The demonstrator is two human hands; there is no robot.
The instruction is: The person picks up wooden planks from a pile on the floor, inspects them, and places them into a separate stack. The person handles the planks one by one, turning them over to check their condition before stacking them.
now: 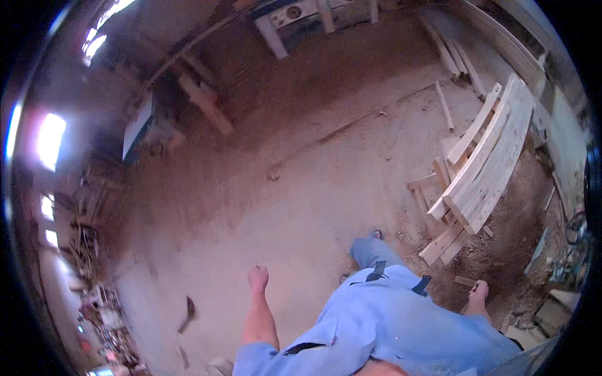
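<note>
My left hand (pixel 258 276) hangs out over the dusty floor (pixel 251 219), fingers curled into a fist, with nothing seen in it. Off to the right, my right hand (pixel 479 292) is also closed; dark spots show between its fingers, and whether it holds a small thing is hidden. Nearest to that hand are a short wood offcut (pixel 464 281) on the floor and, farther off, a stack of pale planks (pixel 495 169). Neither hand touches the planks.
Several long boards (pixel 461 56) lie at the far right. A machine with pale legs (pixel 273 37) stands at the far edge. Left of me are a panel-topped machine (pixel 138 128), cluttered goods (pixel 103 313) along the wall, and a dark scrap (pixel 187 313) on the floor.
</note>
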